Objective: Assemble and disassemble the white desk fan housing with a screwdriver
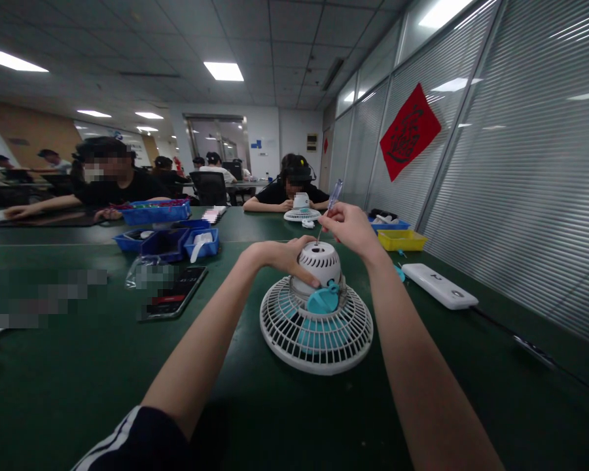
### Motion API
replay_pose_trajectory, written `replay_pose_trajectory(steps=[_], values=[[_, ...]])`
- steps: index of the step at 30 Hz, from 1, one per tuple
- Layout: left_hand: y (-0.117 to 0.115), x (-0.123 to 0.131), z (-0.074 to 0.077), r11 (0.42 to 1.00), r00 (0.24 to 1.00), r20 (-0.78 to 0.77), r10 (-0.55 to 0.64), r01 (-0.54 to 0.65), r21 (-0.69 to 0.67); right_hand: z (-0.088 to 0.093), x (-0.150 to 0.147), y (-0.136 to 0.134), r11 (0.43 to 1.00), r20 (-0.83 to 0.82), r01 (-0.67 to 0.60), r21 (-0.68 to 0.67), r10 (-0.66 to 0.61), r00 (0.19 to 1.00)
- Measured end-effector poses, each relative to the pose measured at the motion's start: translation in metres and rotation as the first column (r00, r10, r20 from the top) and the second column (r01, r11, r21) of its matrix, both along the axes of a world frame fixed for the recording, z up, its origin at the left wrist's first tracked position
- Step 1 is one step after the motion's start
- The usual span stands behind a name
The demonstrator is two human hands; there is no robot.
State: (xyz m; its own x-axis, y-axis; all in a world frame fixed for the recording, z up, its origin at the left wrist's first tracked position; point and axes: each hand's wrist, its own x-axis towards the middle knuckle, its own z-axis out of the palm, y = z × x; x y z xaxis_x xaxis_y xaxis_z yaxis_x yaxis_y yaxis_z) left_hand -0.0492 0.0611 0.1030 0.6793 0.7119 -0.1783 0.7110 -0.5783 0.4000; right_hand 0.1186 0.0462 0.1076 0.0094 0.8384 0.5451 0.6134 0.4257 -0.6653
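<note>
A white fan head with turquoise blades lies grille-down on the green table in front of me, its rounded motor housing upward. My left hand is wrapped round the left side of that housing, thumb toward me. In my right hand is a screwdriver with a clear purplish handle, held tilted. Its thin shaft points down at the top of the housing, by a dark opening; whether the tip sits in a screw cannot be seen. A turquoise knob piece is on the near side of the housing.
Left stand blue bins with parts, and a phone. To the right are a yellow tray and a white power bank with a black cable. Across the table, a person leans over another fan; another person sits at the left.
</note>
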Motion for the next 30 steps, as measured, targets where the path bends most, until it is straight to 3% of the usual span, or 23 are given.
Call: replay_pose_trajectory(steps=[9,20,25,30], values=[[0.001,-0.001,0.000,1.000,1.000,-0.010,0.010,-0.010,-0.002,0.002,0.000,-0.002,0.999,0.050,0.025,0.026,-0.026,0.998],[0.003,-0.003,0.000,1.000,1.000,-0.002,-0.026,0.026,-0.011,0.001,0.000,0.000,0.994,-0.122,-0.106,-0.031,0.101,0.987],[0.010,-0.016,0.003,0.991,0.996,0.046,-0.076,0.081,-0.106,0.003,0.002,-0.001,0.988,-0.099,-0.148,-0.041,0.143,0.985],[0.019,-0.038,0.007,0.997,0.999,0.049,-0.005,0.008,-0.076,0.006,0.003,-0.005,0.994,-0.015,-0.107,-0.026,0.107,0.994]])
